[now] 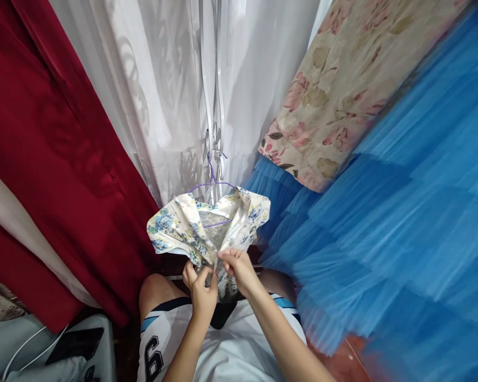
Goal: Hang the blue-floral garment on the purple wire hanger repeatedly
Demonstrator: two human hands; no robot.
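A white shirt with blue and yellow flowers hangs on a thin purple wire hanger in front of my knees. Its collar is spread and the front edges come together low down. My left hand pinches the front edge of the shirt between thumb and fingers. Just above and to the right, my right hand pinches the same front opening with thumb and forefinger. Any button between the fingertips is too small to make out. The shirt's lower part drops out of sight between my legs.
White curtains and hanging white straps are behind the hanger. Dark red cloth hangs at left. A floral cloth and layered blue tulle fill the right. A grey plastic chair holds a dark tablet-like object and a white cable.
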